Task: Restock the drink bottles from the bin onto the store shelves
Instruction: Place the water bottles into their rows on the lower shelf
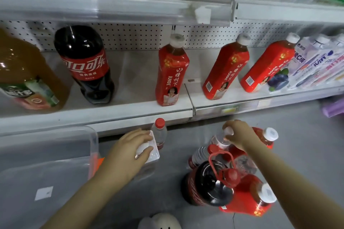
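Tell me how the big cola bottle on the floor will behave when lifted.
Likely heavy: the cola bottle looks full and dwarfs the juice bottle beside it. Its red handle should give a firm grip. Round sides suggest it rolls if tipped.

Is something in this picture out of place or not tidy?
Yes. Below the shelf, bottles crowd the grey floor: a big cola bottle, a red juice bottle leaning on it. The right hand grips a clear bottle by its cap. One red-capped bottle stands alone beside the left hand, which holds a white object.
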`<action>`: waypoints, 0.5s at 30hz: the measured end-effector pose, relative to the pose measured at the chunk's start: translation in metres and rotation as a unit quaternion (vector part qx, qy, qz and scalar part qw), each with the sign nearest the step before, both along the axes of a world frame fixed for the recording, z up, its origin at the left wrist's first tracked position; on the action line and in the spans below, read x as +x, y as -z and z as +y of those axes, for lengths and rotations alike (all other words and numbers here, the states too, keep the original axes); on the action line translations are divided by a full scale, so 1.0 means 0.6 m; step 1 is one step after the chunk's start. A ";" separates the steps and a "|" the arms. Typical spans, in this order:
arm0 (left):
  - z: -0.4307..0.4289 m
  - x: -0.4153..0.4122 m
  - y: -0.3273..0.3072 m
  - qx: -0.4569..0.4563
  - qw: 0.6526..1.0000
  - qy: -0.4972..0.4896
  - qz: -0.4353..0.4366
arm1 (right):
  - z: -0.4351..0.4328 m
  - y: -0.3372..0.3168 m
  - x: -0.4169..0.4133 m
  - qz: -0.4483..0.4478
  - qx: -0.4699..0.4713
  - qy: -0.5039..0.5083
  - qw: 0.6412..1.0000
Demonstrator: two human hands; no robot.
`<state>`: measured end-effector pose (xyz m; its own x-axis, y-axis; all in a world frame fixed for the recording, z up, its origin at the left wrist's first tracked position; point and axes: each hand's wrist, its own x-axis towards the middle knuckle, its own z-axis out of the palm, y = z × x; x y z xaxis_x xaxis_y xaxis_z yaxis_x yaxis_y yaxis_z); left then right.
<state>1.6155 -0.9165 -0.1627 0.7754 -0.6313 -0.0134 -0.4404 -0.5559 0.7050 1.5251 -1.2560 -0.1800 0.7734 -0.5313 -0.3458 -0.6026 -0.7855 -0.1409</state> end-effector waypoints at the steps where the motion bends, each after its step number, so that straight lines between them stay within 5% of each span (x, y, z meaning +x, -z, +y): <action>1: 0.009 -0.001 -0.005 -0.003 1.000 -0.006 0.001 | 0.002 -0.013 0.003 -0.020 -0.007 -0.006 1.000; 10: 0.065 -0.007 -0.095 -0.090 0.993 -0.071 -0.011 | 0.120 -0.316 0.049 -0.277 -0.033 -0.107 0.954; 15: 0.078 -0.012 -0.177 -0.128 0.989 -0.076 0.017 | 0.261 -0.444 0.064 -0.384 0.060 -0.147 0.909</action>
<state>1.6082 -0.8700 -0.0562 0.8635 -0.4937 0.1035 -0.3390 -0.4160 0.8438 1.5634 -1.0994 0.0863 0.9137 -0.2556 0.3159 -0.0554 -0.8485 -0.5263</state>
